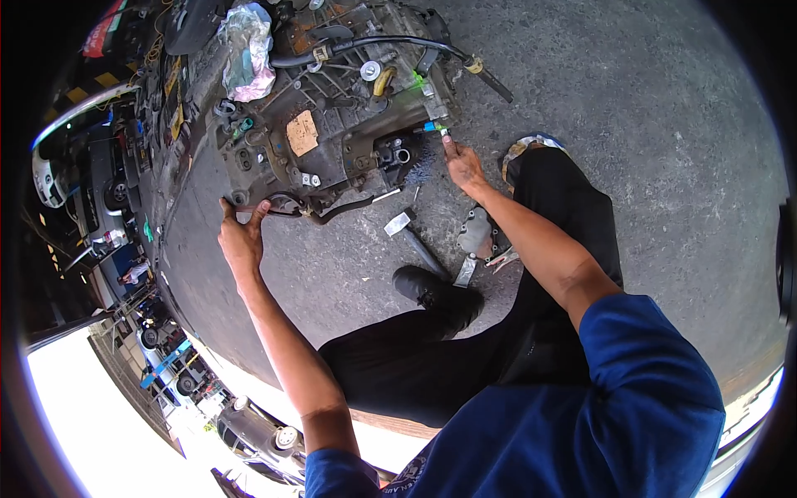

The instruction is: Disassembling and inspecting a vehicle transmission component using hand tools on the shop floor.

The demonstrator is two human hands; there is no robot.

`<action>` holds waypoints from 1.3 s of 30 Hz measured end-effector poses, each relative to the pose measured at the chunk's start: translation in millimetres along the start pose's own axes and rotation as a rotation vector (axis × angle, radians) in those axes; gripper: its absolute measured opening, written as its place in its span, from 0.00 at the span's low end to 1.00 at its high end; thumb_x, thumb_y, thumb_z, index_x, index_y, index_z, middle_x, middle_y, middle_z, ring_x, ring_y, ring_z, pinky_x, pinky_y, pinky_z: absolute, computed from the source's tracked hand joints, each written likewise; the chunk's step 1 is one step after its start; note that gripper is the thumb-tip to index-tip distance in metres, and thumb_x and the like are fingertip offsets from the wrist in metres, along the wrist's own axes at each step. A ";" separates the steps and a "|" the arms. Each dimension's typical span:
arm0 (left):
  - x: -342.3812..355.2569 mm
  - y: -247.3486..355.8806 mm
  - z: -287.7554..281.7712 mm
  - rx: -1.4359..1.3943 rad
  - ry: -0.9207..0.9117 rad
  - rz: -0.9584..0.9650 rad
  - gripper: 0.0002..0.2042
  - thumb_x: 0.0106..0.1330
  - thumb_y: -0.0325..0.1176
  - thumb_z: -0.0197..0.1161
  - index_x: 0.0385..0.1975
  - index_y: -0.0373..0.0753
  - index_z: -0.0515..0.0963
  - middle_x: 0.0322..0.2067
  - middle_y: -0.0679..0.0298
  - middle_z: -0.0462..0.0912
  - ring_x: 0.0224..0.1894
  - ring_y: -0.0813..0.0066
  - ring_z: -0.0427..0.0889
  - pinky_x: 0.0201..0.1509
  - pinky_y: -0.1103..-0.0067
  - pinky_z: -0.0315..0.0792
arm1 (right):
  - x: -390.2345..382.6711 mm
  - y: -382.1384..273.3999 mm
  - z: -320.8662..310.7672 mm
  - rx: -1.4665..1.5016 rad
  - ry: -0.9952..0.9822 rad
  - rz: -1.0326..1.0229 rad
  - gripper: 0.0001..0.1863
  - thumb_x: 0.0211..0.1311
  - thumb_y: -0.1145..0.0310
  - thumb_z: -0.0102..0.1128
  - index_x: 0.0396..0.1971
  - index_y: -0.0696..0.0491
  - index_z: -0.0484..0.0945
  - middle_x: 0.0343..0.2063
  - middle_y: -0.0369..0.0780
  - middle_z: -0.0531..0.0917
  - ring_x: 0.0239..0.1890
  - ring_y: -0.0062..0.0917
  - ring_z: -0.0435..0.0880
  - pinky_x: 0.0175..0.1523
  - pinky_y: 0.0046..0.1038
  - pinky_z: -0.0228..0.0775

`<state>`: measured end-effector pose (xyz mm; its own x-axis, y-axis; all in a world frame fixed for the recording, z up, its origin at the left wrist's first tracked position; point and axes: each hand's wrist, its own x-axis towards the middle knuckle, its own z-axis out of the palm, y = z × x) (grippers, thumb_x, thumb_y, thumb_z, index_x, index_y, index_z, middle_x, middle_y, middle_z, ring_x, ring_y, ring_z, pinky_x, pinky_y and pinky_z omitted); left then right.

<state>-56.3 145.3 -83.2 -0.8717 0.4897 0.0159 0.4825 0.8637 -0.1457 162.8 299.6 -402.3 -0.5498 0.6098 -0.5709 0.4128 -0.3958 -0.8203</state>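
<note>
A large, grimy metal casing (pixel 332 166), apparently a vehicle's gearbox, lies on the floor in front of me. At its near left edge is my left hand (pixel 241 236), with thumb and forefinger spread apart against the rim. My right hand (pixel 466 170) is closed at the casing's near right corner, around a slim tool with a blue and green part (pixel 432 127). The tool's exact kind is too small to tell. Close by on the casing is a round opening (pixel 403 155). A black hose (pixel 365 41) runs across the far side.
Between my feet and the casing lie a hammer (pixel 407 232) and a grey metal cover (pixel 476 232). A crumpled plastic bag (pixel 247 54) and a piece of cardboard (pixel 303 133) rest on the casing. Parked vehicles (pixel 257 433) stand to the left.
</note>
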 end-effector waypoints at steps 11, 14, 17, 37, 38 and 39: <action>0.4 7.4 -0.9 0.019 -0.046 0.004 0.46 0.49 0.55 0.69 0.59 0.23 0.60 0.47 0.36 0.74 0.54 0.46 0.73 0.53 0.66 0.70 | 34.8 -16.3 -2.3 0.769 -0.421 0.616 0.18 0.71 0.56 0.39 0.24 0.52 0.68 0.14 0.32 0.67 0.13 0.21 0.65 0.21 0.29 0.67; -0.5 3.4 -1.8 0.023 -0.037 0.008 0.46 0.48 0.55 0.69 0.59 0.22 0.60 0.48 0.36 0.73 0.54 0.46 0.73 0.53 0.66 0.69 | 31.0 -17.2 3.3 0.683 -0.424 0.515 0.16 0.70 0.59 0.39 0.25 0.51 0.67 0.15 0.32 0.67 0.14 0.21 0.66 0.22 0.29 0.69; -5.0 -9.0 -10.3 0.064 -0.024 -0.016 0.47 0.48 0.55 0.69 0.59 0.23 0.60 0.48 0.37 0.74 0.54 0.47 0.73 0.54 0.65 0.69 | 23.4 -20.9 19.9 0.134 -0.457 0.329 0.23 0.69 0.52 0.38 0.28 0.57 0.72 0.20 0.43 0.76 0.20 0.26 0.77 0.27 0.32 0.73; 2.3 5.4 -1.9 -0.066 -0.052 -0.077 0.46 0.45 0.51 0.73 0.58 0.22 0.61 0.50 0.40 0.73 0.57 0.55 0.72 0.57 0.71 0.68 | 14.1 -11.4 14.4 0.120 -0.216 0.291 0.36 0.64 0.36 0.36 0.22 0.60 0.70 0.11 0.41 0.69 0.11 0.27 0.70 0.16 0.30 0.62; 1.8 5.6 -2.0 -0.083 -0.052 -0.077 0.46 0.45 0.51 0.73 0.58 0.22 0.61 0.50 0.40 0.73 0.57 0.55 0.72 0.57 0.71 0.68 | 14.3 -11.6 14.0 0.118 -0.216 0.289 0.36 0.64 0.36 0.36 0.22 0.60 0.70 0.11 0.41 0.69 0.11 0.27 0.70 0.16 0.30 0.62; 1.2 5.3 -2.4 -0.099 -0.052 -0.078 0.47 0.45 0.51 0.73 0.58 0.22 0.61 0.50 0.40 0.73 0.57 0.55 0.72 0.56 0.71 0.69 | 14.6 -11.9 14.4 0.122 -0.201 0.280 0.37 0.64 0.36 0.36 0.22 0.60 0.70 0.10 0.41 0.69 0.10 0.27 0.69 0.16 0.31 0.61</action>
<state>-54.6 150.8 -81.5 -0.9090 0.4158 -0.0286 0.4167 0.9078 -0.0475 139.4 303.4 -401.4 -0.5645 0.3244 -0.7590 0.4842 -0.6146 -0.6228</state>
